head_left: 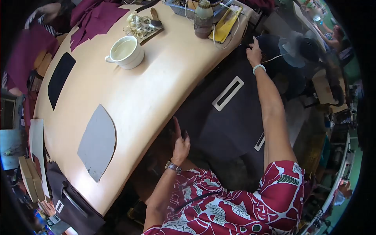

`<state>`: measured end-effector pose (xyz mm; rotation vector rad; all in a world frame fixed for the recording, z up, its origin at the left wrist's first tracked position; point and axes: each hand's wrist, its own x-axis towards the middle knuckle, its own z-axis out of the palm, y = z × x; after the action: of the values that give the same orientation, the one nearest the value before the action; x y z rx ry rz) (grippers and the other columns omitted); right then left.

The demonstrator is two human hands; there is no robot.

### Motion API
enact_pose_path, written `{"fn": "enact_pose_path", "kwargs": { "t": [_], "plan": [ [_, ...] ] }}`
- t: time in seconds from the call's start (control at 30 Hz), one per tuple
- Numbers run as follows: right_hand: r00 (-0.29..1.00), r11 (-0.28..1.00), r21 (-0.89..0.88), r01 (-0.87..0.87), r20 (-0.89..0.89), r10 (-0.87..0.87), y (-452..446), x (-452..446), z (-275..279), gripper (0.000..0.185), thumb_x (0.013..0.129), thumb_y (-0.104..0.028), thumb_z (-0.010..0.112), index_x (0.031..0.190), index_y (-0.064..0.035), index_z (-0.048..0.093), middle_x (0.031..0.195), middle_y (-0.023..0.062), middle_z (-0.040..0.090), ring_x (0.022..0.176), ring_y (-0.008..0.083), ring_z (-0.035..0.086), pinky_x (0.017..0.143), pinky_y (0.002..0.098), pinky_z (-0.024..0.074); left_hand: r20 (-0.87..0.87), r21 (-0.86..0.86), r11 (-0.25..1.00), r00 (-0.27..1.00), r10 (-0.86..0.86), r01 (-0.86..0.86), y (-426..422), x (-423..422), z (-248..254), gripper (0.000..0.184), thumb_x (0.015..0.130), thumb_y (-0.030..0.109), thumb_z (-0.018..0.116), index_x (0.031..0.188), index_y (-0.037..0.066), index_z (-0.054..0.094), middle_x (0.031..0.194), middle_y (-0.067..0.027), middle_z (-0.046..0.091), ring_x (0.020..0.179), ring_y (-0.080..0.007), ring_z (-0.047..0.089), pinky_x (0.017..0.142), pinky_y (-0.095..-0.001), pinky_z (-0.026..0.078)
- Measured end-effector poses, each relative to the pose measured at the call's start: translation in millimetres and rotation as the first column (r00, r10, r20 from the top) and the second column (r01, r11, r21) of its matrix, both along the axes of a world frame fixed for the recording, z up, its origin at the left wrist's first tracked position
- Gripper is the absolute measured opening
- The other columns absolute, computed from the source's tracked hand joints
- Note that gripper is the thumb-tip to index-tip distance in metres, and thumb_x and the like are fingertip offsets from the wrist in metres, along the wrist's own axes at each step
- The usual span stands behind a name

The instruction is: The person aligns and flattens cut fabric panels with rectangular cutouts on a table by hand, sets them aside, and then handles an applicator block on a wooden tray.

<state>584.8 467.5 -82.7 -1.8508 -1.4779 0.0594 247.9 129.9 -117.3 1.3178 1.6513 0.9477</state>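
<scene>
A large dark brown sheet (pixel 211 135), of leather or fabric, hangs between my two hands beside the table. Two pale rectangular frames lie on it: a larger frame (pixel 217 105) near the middle and a smaller frame (pixel 257 147) by my right forearm. My left hand (pixel 181 147) is at the sheet's near-left edge, thumb and fingers closed on it, the grip partly hidden. At the far corner, my right hand (pixel 254 54) pinches the sheet with its index finger stretched out.
On the table (pixel 156 90) stand a white cup (pixel 135 58), a brush (pixel 155 19), a jar (pixel 203 25) and a yellow tray (pixel 225 25). A grey panel (pixel 98 141) and a black piece (pixel 60 80) lie flat. Maroon material (pixel 96 19) and another person's arm (pixel 49 11) are across the table.
</scene>
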Motion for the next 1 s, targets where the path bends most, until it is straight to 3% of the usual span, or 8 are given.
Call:
{"fn": "enact_pose_path", "kwargs": {
  "t": [0.17, 0.23, 0.47, 0.6, 0.73, 0.77, 0.9, 1.0],
  "plan": [
    [0.979, 0.992, -0.064, 0.107, 0.182, -0.093, 0, -16, -22, 0.062, 0.076, -0.011, 0.061, 0.133, -0.0115, 0.037, 0.103, 0.0144, 0.064, 0.089, 0.0370, 0.060, 0.081, 0.0437, 0.0460, -0.223, -0.093, 0.993, 0.973, 0.054, -0.076, 11, -1, -9, 0.072, 0.084, 0.012, 0.054, 0.144, 0.007, 0.014, 0.086, -0.0269, 0.057, 0.068, -0.0375, 0.056, 0.061, -0.0436, 0.043],
    [0.973, 0.973, -0.154, 0.174, 0.182, -0.145, -10, -16, -18, 0.064, 0.076, -0.014, 0.064, 0.134, -0.0117, 0.036, 0.105, 0.0174, 0.062, 0.098, 0.0369, 0.056, 0.087, 0.0454, 0.0419, -0.320, 0.051, 0.996, 0.944, 0.081, -0.068, 10, 1, -14, 0.071, 0.084, 0.015, 0.056, 0.143, 0.006, 0.018, 0.088, -0.0274, 0.057, 0.071, -0.0388, 0.056, 0.063, -0.0445, 0.044],
    [0.917, 0.922, -0.164, 0.351, 0.259, -0.303, -15, -10, -54, 0.087, 0.077, -0.032, 0.068, 0.140, -0.0035, 0.016, 0.133, 0.0216, 0.041, 0.120, 0.0381, 0.041, 0.100, 0.0450, 0.0316, -0.216, -0.021, 0.994, 0.971, 0.098, -0.105, 4, -5, -63, 0.071, 0.081, 0.022, 0.062, 0.138, -0.001, 0.025, 0.099, -0.0266, 0.059, 0.081, -0.0379, 0.060, 0.071, -0.0425, 0.048],
    [0.940, 0.938, 0.074, 0.339, 0.009, -0.341, -29, -28, -26, 0.085, 0.081, -0.035, 0.063, 0.138, 0.0071, 0.016, 0.131, 0.0265, 0.040, 0.123, 0.0378, 0.038, 0.102, 0.0449, 0.0305, -0.137, -0.077, 0.993, 0.988, 0.078, -0.089, -20, -25, -52, 0.066, 0.082, 0.025, 0.062, 0.134, -0.002, 0.031, 0.098, -0.0251, 0.061, 0.079, -0.0346, 0.062, 0.070, -0.0403, 0.049],
    [0.996, 0.896, 0.441, 0.055, -0.091, -0.017, -51, -73, 21, 0.077, 0.088, -0.029, 0.057, 0.135, 0.0146, 0.014, 0.131, 0.0267, 0.039, 0.124, 0.0348, 0.038, 0.106, 0.0382, 0.0258, 0.078, -0.356, 0.934, 0.997, -0.006, 0.033, -60, -49, 12, 0.056, 0.083, 0.026, 0.063, 0.128, 0.001, 0.043, 0.092, -0.0222, 0.062, 0.073, -0.0299, 0.063, 0.065, -0.0383, 0.049],
    [0.990, 0.864, 0.502, -0.036, -0.101, 0.100, -68, -99, 41, 0.076, 0.089, -0.026, 0.056, 0.137, 0.0131, 0.011, 0.132, 0.0263, 0.038, 0.124, 0.0346, 0.037, 0.106, 0.0387, 0.0244, 0.048, -0.227, 0.974, 0.999, -0.004, 0.015, -63, -52, 54, 0.048, 0.085, 0.016, 0.061, 0.127, -0.001, 0.046, 0.092, -0.0161, 0.066, 0.082, -0.0234, 0.065, 0.070, -0.0300, 0.051],
    [0.920, 0.756, 0.575, -0.312, -0.017, 0.392, -139, -197, 94, 0.070, 0.089, -0.013, 0.056, 0.139, 0.0079, 0.011, 0.134, 0.0237, 0.036, 0.124, 0.0327, 0.037, 0.107, 0.0398, 0.0239, -0.011, 0.320, 0.934, 0.985, 0.172, -0.159, -97, -78, 106, 0.033, 0.081, 0.002, 0.062, 0.114, 0.002, 0.058, 0.101, -0.0160, 0.064, 0.083, -0.0197, 0.065, 0.073, -0.0284, 0.051],
    [0.765, 0.699, 0.505, -0.506, -0.113, 0.634, -194, -283, 106, 0.070, 0.086, -0.007, 0.057, 0.140, 0.0047, 0.014, 0.134, 0.0226, 0.037, 0.126, 0.0324, 0.035, 0.107, 0.0409, 0.0232, -0.266, 0.536, 0.789, 0.827, 0.496, -0.301, -119, -119, 143, 0.025, 0.080, -0.001, 0.062, 0.104, -0.001, 0.061, 0.097, -0.0175, 0.064, 0.085, -0.0292, 0.064, 0.074, -0.0327, 0.051]
  ]
}}
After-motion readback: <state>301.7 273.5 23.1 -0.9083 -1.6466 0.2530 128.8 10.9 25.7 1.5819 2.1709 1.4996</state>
